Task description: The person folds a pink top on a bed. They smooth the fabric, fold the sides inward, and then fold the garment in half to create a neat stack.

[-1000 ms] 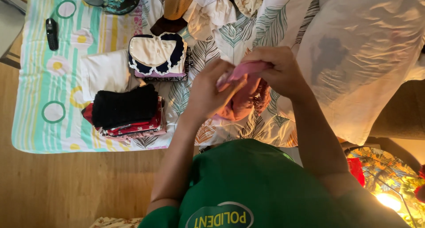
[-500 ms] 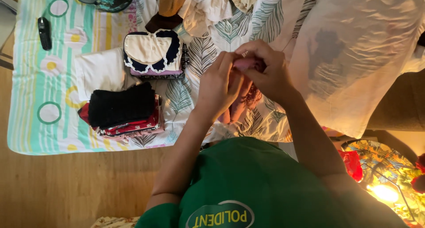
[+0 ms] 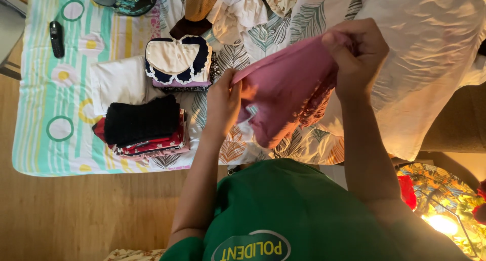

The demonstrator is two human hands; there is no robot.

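While both hands are raised above the bed, the left hand (image 3: 223,101) pinches the lower corner of a soft pink cloth garment (image 3: 288,89), and the right hand (image 3: 357,51) is closed on its upper edge. It hangs stretched between them over the leaf-patterned bedsheet (image 3: 304,23). Nearby lies a stack of folded clothes with a black knitted piece on top (image 3: 142,124).

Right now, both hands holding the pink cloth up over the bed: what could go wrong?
1. The pink cloth is pinched only at its top edge by the left hand and right hand; the loose lower part hangs bunched and may fold unevenly.
2. The folded stack sits near the bed's front edge, so a swinging elbow could perhaps topple it to the floor.
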